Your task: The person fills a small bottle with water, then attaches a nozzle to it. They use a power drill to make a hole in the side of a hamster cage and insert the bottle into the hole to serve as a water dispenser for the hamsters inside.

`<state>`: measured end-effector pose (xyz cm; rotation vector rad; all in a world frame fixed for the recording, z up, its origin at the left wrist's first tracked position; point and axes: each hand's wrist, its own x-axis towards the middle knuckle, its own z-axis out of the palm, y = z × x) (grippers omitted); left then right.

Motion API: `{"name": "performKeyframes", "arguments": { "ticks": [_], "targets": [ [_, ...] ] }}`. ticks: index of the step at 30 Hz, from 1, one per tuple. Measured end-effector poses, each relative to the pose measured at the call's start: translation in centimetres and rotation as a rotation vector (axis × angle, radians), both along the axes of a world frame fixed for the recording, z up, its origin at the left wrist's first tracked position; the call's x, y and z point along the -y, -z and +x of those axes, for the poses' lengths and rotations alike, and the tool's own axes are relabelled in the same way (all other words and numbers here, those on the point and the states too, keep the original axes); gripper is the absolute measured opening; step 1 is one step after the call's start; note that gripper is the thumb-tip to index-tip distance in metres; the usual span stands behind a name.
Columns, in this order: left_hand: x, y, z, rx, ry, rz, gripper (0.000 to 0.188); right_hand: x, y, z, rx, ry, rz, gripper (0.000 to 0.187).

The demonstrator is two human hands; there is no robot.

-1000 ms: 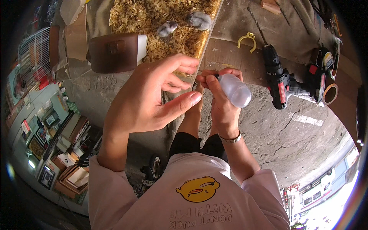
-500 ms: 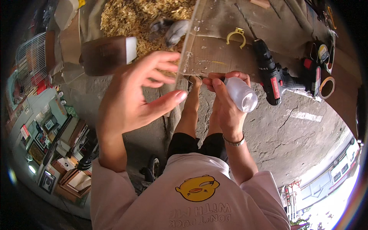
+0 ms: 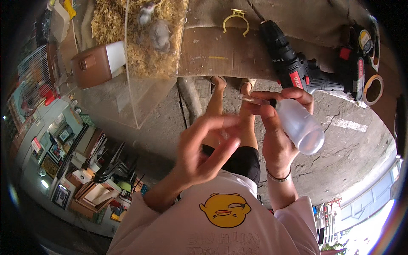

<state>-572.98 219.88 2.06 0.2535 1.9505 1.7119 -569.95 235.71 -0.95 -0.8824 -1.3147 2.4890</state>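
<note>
My right hand (image 3: 278, 140) is closed around a translucent drinking bottle (image 3: 301, 127) for a small pet. The bottle tilts, its rounded base toward me and to the right. A dark collar and a clear, thin spout (image 3: 254, 100) point left from its other end, beside my fingers. My left hand (image 3: 204, 148) hovers left of the bottle in front of my thighs, slightly blurred, with thumb and forefinger apart. It does not touch the bottle. Left of it, a clear-walled tank (image 3: 138, 100) holds wood shavings and two small grey-and-white furry animals (image 3: 160, 35).
A brown-and-white box (image 3: 95, 66) sits by the tank. On the brown-covered table lie a yellow ring clip (image 3: 236, 21), a black-and-red cordless drill (image 3: 293, 63), a roll of tape (image 3: 373, 90) and a tape measure (image 3: 364, 40). A wire cage (image 3: 36, 70) stands far left.
My left hand has moved from beside the tank wall toward my body and the bottle. The bottle, in my right hand, now shows its spout more clearly. The view has shifted, showing more of the tank.
</note>
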Motion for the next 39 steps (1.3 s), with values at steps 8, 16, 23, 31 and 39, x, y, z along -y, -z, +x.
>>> {"name": "performKeyframes", "arguments": {
  "ticks": [8, 16, 23, 31, 39],
  "targets": [
    [-8.9, 4.6, 0.1, 0.248, -0.381, 0.423, 0.039, -4.7, -0.3, -0.5, 0.018, -0.128, 0.302, 0.048],
    [-11.9, 5.0, -2.7, 0.266, -0.533, 0.501, 0.026, -9.1, 0.2, -3.1, -0.05, -0.29, 0.521, 0.043],
    [-13.7, 4.8, -4.4, 0.174, -0.561, 0.383, 0.044, -13.1, 3.2, -6.5, -0.014, -0.298, 0.398, 0.029],
    [-8.0, 5.8, 1.2, 0.236, -0.335, 0.067, 0.03, -15.4, 6.8, -10.6, 0.095, -0.253, 0.501, 0.029],
    [-2.8, 7.8, 4.8, 0.247, -0.416, -0.008, 0.032, -16.0, 7.3, -12.3, 0.269, -0.28, 0.797, 0.04]
  ]
}}
